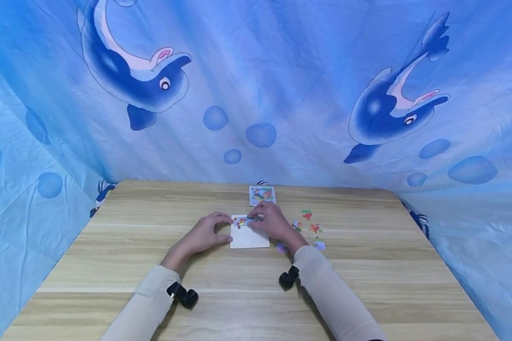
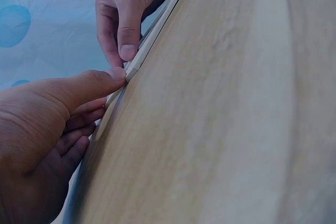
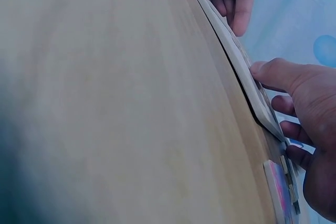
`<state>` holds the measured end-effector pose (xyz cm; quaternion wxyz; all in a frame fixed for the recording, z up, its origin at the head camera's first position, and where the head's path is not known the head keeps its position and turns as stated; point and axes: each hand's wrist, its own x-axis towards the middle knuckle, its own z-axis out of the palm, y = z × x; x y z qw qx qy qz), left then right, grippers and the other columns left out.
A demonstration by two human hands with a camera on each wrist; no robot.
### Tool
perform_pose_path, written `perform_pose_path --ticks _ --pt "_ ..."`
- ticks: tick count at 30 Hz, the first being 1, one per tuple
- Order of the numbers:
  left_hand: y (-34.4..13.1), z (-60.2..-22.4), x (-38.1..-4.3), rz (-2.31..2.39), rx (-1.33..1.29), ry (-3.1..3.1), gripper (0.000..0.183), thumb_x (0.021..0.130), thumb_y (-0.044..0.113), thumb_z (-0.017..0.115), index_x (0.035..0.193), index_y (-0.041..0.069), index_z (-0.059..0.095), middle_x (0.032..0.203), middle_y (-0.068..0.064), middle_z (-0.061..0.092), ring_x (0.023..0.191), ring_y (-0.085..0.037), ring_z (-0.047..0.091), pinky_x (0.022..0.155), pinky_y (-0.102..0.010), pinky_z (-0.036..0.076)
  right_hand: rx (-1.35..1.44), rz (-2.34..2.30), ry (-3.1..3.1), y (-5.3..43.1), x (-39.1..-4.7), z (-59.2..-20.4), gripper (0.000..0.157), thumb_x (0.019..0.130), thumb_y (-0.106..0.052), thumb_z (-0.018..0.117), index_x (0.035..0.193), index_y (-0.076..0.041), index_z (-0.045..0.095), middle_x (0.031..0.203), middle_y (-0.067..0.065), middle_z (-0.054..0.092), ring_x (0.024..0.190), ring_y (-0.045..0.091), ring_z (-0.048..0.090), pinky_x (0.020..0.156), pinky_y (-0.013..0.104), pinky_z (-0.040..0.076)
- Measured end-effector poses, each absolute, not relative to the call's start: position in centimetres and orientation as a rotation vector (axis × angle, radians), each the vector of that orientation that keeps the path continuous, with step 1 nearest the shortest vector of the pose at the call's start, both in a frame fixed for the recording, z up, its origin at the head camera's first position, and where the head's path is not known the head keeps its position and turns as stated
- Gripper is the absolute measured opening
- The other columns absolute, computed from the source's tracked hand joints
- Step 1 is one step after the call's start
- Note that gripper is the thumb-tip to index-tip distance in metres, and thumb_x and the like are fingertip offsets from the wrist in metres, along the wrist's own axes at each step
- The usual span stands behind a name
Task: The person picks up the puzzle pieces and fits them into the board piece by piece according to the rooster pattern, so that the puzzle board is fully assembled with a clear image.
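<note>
The right hand (image 1: 273, 221) covers the far right corner of the square white puzzle board (image 1: 250, 239); whatever lies under its fingers is too small to tell. Right of the board, the wrist (image 1: 297, 241) partly hides a small purple puzzle piece (image 1: 281, 246). The left wrist view hides the board's face. Nearer than the board, the pale wood-grain bench (image 1: 239, 293) is cut off; left of it in the right wrist view, a dark patch (image 3: 13, 161) is blurred.

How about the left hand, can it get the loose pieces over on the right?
Probably not straight across: the right hand, over the board, seems to block the way from the left hand to the pieces.
</note>
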<state>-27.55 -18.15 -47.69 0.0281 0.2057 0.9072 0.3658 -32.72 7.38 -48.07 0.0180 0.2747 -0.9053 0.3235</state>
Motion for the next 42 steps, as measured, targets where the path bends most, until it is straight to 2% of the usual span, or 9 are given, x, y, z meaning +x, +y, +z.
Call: perform_pose_path --ticks 7,14,23,30,33,38,40,42 --pt "-18.1 -47.6 -27.5 1.132 0.626 2.795 0.049 0.086 0.028 0.083 0.131 0.013 0.07 0.143 -0.011 0.061 0.139 -0.037 0.053 0.121 -0.057 0.037 0.836 1.084 -2.827 8.1 -32.7 -47.6 0.018 0.092 -0.026 0.079 0.107 -0.018 0.08 0.115 0.001 0.07 0.114 0.025 0.058 0.103 0.048 0.049" --pt "-18.0 -47.5 -27.4 1.134 0.611 2.789 0.05 0.086 0.028 0.083 0.132 0.013 0.07 0.145 -0.012 0.06 0.14 -0.038 0.051 0.122 -0.059 0.036 0.762 1.227 -2.821 11.5 -32.7 -47.0 0.02 0.094 -0.023 0.076 0.112 -0.014 0.078 0.117 0.001 0.067 0.114 0.023 0.063 0.101 0.043 0.056" --pt "-18.1 -47.8 -27.2 1.139 0.601 2.786 0.048 0.087 0.026 0.083 0.131 0.013 0.07 0.144 -0.012 0.06 0.14 -0.038 0.051 0.121 -0.059 0.036 0.642 1.323 -2.78 17.8 -32.7 -47.0 0.026 0.094 -0.021 0.076 0.118 -0.01 0.076 0.136 0.01 0.065 0.128 0.032 0.061 0.107 0.051 0.054" --pt "-18.2 -47.7 -27.3 1.161 0.606 2.794 0.047 0.086 0.028 0.084 0.13 0.015 0.071 0.143 -0.01 0.061 0.139 -0.037 0.053 0.121 -0.059 0.037 0.582 1.315 -2.784 22.4 -33.0 -47.4 0.028 0.093 -0.018 0.077 0.12 -0.009 0.076 0.14 0.015 0.061 0.126 0.037 0.06 0.104 0.052 0.055" --pt "-18.2 -47.7 -27.2 1.168 0.602 2.787 0.048 0.086 0.028 0.084 0.13 0.015 0.071 0.143 -0.01 0.061 0.14 -0.037 0.052 0.122 -0.059 0.036 0.534 1.293 -2.808 23.7 -33.1 -47.7 0.03 0.092 -0.02 0.078 0.121 -0.011 0.075 0.141 0.016 0.059 0.122 0.034 0.063 0.1 0.045 0.057" --pt "-18.1 -47.9 -27.1 1.163 0.583 2.779 0.048 0.086 0.028 0.083 0.131 0.016 0.07 0.145 -0.011 0.06 0.141 -0.038 0.05 0.122 -0.059 0.035 0.474 1.343 -2.85 24.9 -33.5 -48.1 0.032 0.095 -0.02 0.075 0.125 -0.01 0.073 0.137 0.015 0.059 0.101 0.025 0.068 0.085 0.033 0.058" --pt "-18.1 -47.9 -27.1 1.161 0.577 2.781 0.048 0.086 0.028 0.083 0.131 0.016 0.07 0.145 -0.011 0.06 0.142 -0.038 0.05 0.122 -0.059 0.035 0.485 1.333 -2.859 25.1 -33.7 -48.2 0.033 0.095 -0.021 0.074 0.126 -0.01 0.072 0.135 0.015 0.06 0.101 0.024 0.066 0.087 0.034 0.057" --pt "-18.0 -47.8 -27.2 1.165 0.577 2.782 0.048 0.086 0.028 0.083 0.131 0.016 0.07 0.145 -0.011 0.06 0.141 -0.038 0.05 0.122 -0.059 0.035 0.494 1.304 -2.868 25.2 -33.9 -48.2 0.034 0.094 -0.022 0.075 0.127 -0.011 0.072 0.134 0.014 0.061 0.108 0.026 0.064 0.094 0.039 0.055"
